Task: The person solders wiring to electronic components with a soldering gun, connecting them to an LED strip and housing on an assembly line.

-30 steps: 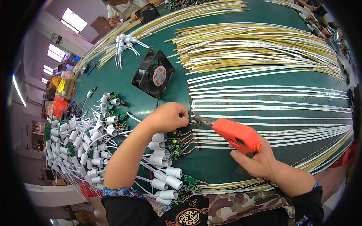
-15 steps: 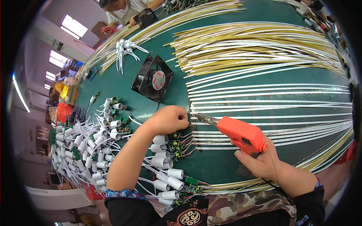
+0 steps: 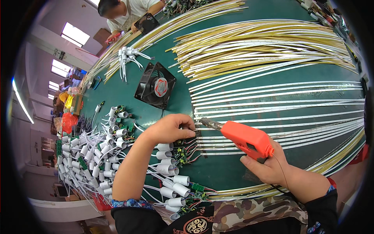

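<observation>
My right hand (image 3: pixel 269 167) is wrapped round a red soldering gun (image 3: pixel 245 137). The gun's dark metal tip (image 3: pixel 208 123) points left, close above the near ends of the white LED strips (image 3: pixel 272 121) laid side by side. Just left of the tip, my left hand (image 3: pixel 171 128) has thumb and fingers pinched together by the strip ends. Whatever lies between those fingertips is too small to tell. Below that hand, thin wires (image 3: pixel 191 147) run from small green circuit boards (image 3: pixel 181 156) to strip ends. White lamp caps (image 3: pixel 166 168) with cables sit beside the boards.
A black square fan (image 3: pixel 156 85) stands beyond my left hand. Bundled yellow and white strips (image 3: pixel 265 46) cover the far right of the green table (image 3: pixel 230 169). A heap of white caps (image 3: pixel 89 160) lies at left. Across the table, another person (image 3: pixel 128 15) works with a red-handled tool.
My left thumb has extended toward the strip ends and the hand's grip has changed shape. The soldering gun stays nearly in place, tip close to the strips. The whole view has shifted slightly.
</observation>
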Action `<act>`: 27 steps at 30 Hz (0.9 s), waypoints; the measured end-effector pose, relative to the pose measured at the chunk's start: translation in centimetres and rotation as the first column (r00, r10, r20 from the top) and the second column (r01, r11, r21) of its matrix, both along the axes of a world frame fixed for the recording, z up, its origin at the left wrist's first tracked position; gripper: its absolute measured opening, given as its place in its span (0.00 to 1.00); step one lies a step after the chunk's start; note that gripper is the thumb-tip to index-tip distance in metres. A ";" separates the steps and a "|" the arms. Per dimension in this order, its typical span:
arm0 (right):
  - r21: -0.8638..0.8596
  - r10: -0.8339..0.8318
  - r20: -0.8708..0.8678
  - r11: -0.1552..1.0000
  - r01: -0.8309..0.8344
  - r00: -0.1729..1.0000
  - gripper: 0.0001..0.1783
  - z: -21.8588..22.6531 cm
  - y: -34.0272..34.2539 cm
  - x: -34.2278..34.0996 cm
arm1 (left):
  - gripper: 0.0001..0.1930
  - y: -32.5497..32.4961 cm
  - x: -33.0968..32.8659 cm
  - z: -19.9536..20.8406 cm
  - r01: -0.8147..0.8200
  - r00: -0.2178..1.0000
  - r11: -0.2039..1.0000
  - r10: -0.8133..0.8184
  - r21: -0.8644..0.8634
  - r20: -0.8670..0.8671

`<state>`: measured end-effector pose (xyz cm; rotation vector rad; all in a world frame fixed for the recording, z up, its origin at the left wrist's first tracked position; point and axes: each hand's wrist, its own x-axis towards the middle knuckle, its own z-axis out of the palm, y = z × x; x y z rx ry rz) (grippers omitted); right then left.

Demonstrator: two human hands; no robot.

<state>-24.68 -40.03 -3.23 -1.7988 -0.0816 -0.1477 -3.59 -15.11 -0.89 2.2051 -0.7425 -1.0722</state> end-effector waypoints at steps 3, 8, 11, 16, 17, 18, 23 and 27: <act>0.000 0.002 -0.004 1.000 -0.002 1.000 0.32 0.1 0.1 0.1 | 0.08 -0.4 -0.4 0.4 0.045 0.994 0.997 -0.051 0.065 0.098; -0.028 0.015 -0.025 0.999 -0.016 1.000 0.32 0.2 0.1 0.2 | 0.09 -0.3 -0.4 -0.2 0.069 0.971 0.997 -0.073 0.028 0.230; 0.005 0.007 -0.018 1.000 -0.007 1.000 0.32 -0.4 0.4 0.2 | 0.09 -0.3 -0.1 -0.3 0.069 0.977 0.995 -0.083 0.076 0.196; 0.030 0.001 -0.001 1.000 -0.001 1.000 0.32 -1.1 0.6 0.3 | 0.09 -1.0 -0.2 0.5 0.045 0.984 0.989 -0.068 0.142 0.163; 0.022 0.006 -0.013 1.000 -0.006 1.000 0.32 -0.8 0.5 0.3 | 0.09 -1.1 -0.2 0.6 0.039 0.988 0.990 -0.059 0.134 0.146; 0.015 0.015 -0.023 1.000 -0.015 1.000 0.32 -0.6 0.5 0.4 | 0.09 -0.8 -0.2 0.3 0.035 0.988 0.990 -0.055 0.134 0.147; -0.014 0.039 -0.093 0.999 -0.041 0.995 0.31 0.4 0.4 0.4 | 0.10 -0.6 -0.1 -0.1 0.020 0.985 0.996 -0.034 0.085 0.170; -0.009 0.020 -0.084 1.000 -0.021 0.996 0.30 0.2 0.5 0.3 | 0.09 -1.0 -0.2 0.0 -0.059 0.991 0.992 0.044 0.113 0.130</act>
